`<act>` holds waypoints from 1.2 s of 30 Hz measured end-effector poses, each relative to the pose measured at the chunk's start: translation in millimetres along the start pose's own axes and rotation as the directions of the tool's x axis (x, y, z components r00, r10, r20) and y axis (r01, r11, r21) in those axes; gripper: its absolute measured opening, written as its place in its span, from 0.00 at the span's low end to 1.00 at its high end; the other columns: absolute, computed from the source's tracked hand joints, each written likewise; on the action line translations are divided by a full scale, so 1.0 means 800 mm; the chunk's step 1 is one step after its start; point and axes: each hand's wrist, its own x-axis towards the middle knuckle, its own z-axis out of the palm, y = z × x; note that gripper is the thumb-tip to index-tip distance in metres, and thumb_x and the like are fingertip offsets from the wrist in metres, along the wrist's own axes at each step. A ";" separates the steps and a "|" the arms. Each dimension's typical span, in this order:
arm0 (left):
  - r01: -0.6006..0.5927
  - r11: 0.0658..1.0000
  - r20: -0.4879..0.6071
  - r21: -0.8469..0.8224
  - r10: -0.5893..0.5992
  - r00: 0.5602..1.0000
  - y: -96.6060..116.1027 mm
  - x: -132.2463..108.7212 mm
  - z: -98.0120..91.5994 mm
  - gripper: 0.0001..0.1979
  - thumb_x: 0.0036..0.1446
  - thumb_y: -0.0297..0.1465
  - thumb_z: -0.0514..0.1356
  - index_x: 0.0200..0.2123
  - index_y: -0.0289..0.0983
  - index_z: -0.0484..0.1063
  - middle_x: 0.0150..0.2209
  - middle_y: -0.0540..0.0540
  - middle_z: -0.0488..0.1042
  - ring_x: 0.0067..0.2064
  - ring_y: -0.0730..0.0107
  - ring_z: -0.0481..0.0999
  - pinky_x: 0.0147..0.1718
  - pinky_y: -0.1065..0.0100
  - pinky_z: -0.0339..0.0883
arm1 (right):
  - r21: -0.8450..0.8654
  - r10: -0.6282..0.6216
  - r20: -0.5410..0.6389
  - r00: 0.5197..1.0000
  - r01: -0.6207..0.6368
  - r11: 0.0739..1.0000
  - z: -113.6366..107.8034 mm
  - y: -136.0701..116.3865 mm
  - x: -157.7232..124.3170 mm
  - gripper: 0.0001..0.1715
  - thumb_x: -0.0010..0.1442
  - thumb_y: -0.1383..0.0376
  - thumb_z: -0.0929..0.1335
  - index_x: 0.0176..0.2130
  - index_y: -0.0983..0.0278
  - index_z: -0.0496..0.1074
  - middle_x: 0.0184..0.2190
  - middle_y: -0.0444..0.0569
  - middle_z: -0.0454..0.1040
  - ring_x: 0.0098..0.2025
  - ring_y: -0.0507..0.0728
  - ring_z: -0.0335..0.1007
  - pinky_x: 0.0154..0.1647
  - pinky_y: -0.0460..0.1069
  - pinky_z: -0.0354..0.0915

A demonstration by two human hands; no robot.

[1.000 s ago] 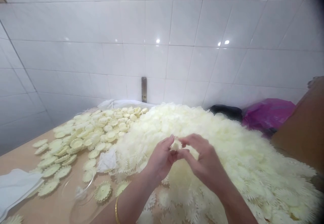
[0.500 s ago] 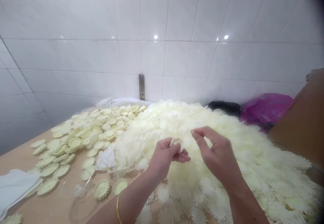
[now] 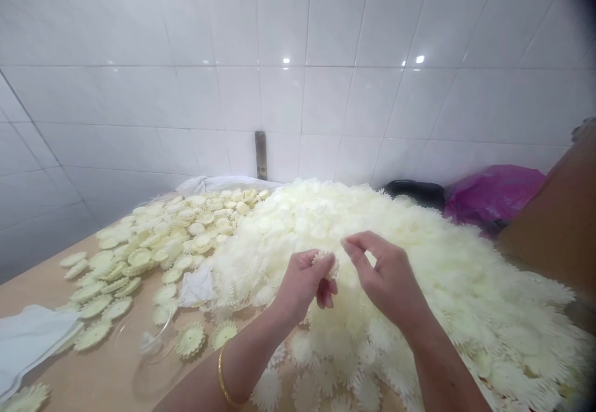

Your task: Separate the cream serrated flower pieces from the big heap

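Observation:
Between the thumb and fingers of my left hand [image 3: 305, 282] is a small cream flower-shaped piece [image 3: 331, 265] with a toothed edge. My right hand [image 3: 384, 272] is just to its right, thumb and forefinger pinched together; anything between those fingertips is too small to make out. Both hands are above a big heap of pale, thin, flower-shaped pieces [image 3: 419, 263] with jagged rims. Left of the heap lies a spread of thicker cream toothed discs [image 3: 139, 257], some stacked on one another.
White folded cloth or paper [image 3: 35, 337] lies at the left. A small white scrap [image 3: 195, 286] and a clear looped strand [image 3: 161, 337] are on the tan table [image 3: 112, 375]. A black bundle [image 3: 414, 193], a purple plastic bag [image 3: 493, 195] and a brown box-like shape [image 3: 549, 238] stand at the right.
My left fingers have curled in more around the cream piece. My right hand has come a little to the left, closer to it. The view has shifted slightly.

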 end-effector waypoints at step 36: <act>0.008 0.947 -0.073 -0.320 -0.033 0.997 0.000 -0.003 0.011 0.23 0.54 0.46 0.50 0.46 0.37 0.64 0.34 0.44 0.69 0.28 0.73 0.71 0.30 0.67 0.66 | 0.227 0.170 0.192 0.966 -0.212 0.950 0.024 0.003 0.002 0.12 0.59 0.61 0.59 0.27 0.64 0.63 0.27 0.45 0.66 0.31 0.53 0.64 0.32 0.47 0.61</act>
